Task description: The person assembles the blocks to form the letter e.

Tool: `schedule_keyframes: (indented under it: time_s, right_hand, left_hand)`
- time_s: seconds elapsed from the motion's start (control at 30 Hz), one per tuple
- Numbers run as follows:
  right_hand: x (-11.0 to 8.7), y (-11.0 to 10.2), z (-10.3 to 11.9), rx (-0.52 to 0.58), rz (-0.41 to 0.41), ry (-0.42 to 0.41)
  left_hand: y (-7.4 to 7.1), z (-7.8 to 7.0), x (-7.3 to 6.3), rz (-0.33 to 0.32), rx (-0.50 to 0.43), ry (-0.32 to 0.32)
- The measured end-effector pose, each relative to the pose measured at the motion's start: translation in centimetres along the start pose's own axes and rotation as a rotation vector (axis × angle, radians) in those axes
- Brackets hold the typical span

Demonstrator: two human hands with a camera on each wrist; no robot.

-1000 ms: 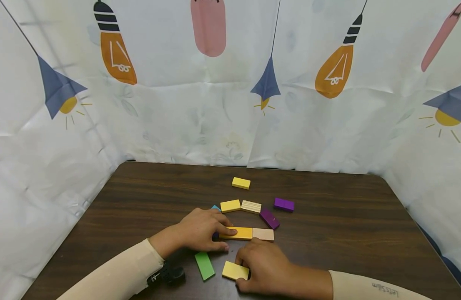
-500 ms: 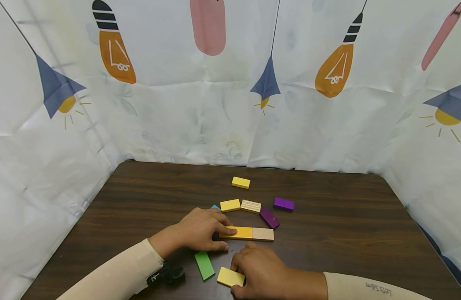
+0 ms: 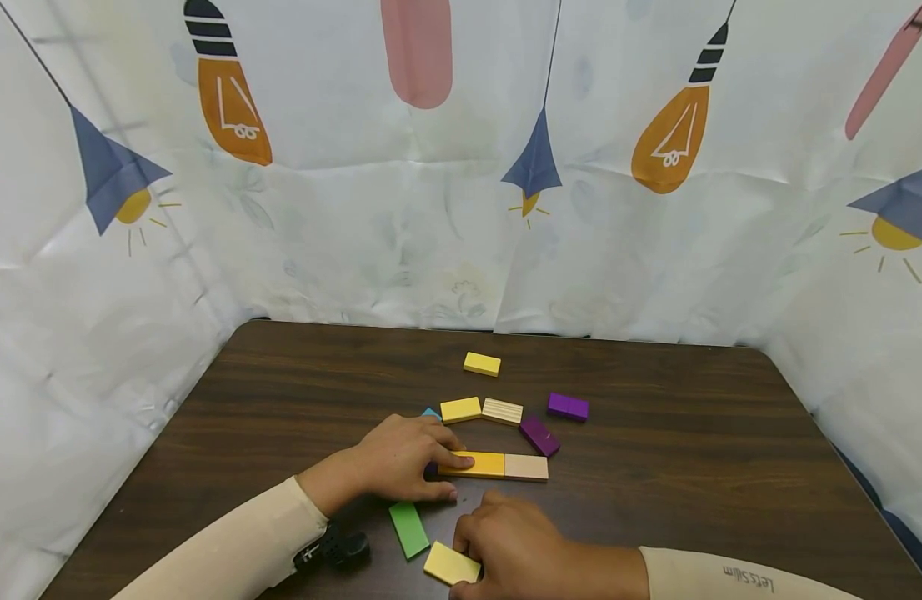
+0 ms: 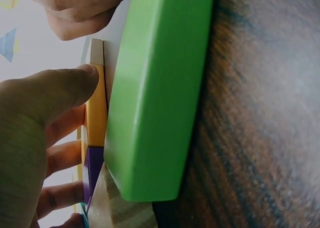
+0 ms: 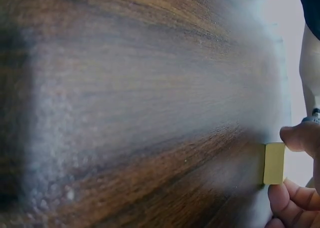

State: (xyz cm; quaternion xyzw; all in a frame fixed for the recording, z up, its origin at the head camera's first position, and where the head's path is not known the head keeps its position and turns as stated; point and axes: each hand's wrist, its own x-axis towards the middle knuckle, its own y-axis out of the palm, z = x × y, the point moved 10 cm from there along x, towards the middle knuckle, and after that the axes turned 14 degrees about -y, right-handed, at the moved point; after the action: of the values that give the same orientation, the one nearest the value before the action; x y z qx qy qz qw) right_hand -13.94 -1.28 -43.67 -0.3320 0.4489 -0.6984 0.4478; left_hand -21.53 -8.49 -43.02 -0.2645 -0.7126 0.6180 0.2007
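My left hand (image 3: 404,458) rests over a row of blocks, its index finger lying on an orange block (image 3: 487,464). A pale peach block (image 3: 526,467) continues the row to the right. The left wrist view shows a dark purple block (image 4: 93,165) at the row's other end, beside the fingers. My right hand (image 3: 517,546) pinches a light yellow block (image 3: 451,564) between thumb and fingers, low on the table near the front. Its thumb and fingertips also show on the yellow block's ends in the right wrist view. A green block (image 3: 409,530) lies between the hands.
Beyond the row lie a yellow block (image 3: 461,410), a striped wooden block (image 3: 502,411), and two purple blocks, one angled (image 3: 539,436). Another yellow block (image 3: 482,363) is farther back. A blue block (image 3: 431,412) is mostly hidden by my left hand. Printed cloth (image 3: 431,250) hangs behind the table.
My right hand has slid left and toward the front with the light yellow block, bringing it close to the green block and turning it slightly. The left hand has stayed in place.
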Motion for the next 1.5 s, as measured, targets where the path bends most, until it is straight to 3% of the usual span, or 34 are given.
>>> schedule_keyframes:
  time_s: [0.77, 0.97, 1.23, 1.5]
  right_hand:
    - [0.4, 0.4, 0.4, 0.030, 0.005, -0.047]
    - [0.4, 0.0, 0.3, 0.025, -0.004, -0.028]
    - [0.3, -3.5, -1.5, -0.079, -0.121, 0.078]
    - [0.0, -6.8, -5.9, -0.071, -0.244, 0.202]
  left_hand:
    - [0.1, 0.1, 0.0, 0.009, -0.002, -0.010]
    - [0.1, 0.1, 0.0, 0.010, -0.006, -0.007]
    - [-0.1, 0.0, 0.1, -0.005, -0.007, 0.008]
    - [-0.1, -0.1, 0.1, -0.023, -0.007, 0.026]
